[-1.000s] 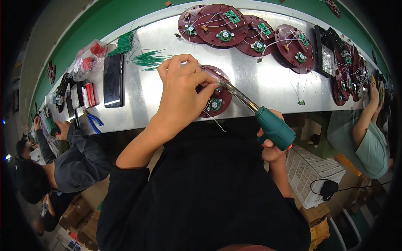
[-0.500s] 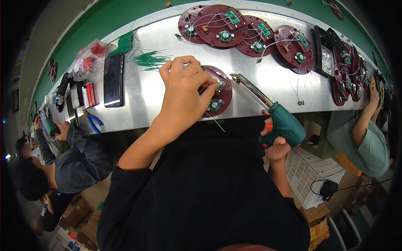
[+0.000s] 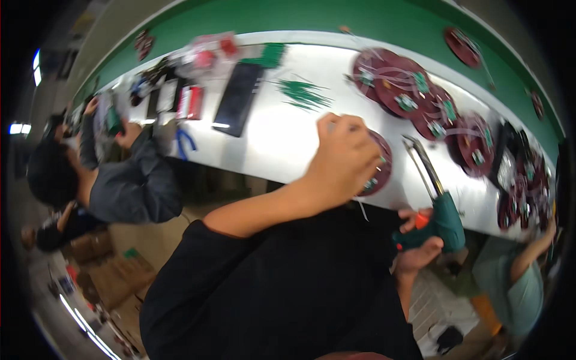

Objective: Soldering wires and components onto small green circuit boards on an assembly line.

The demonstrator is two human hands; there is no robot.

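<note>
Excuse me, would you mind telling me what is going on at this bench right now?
A person in a black top works at a long silvery workbench. Their left hand presses down on a round dark-red disc carrying small green circuit boards. Their right hand grips a teal pistol-shaped soldering tool, its metal tip raised clear of the disc. More dark-red discs lie further along, beside a loose bundle of green wires. Other people work at either end.
</note>
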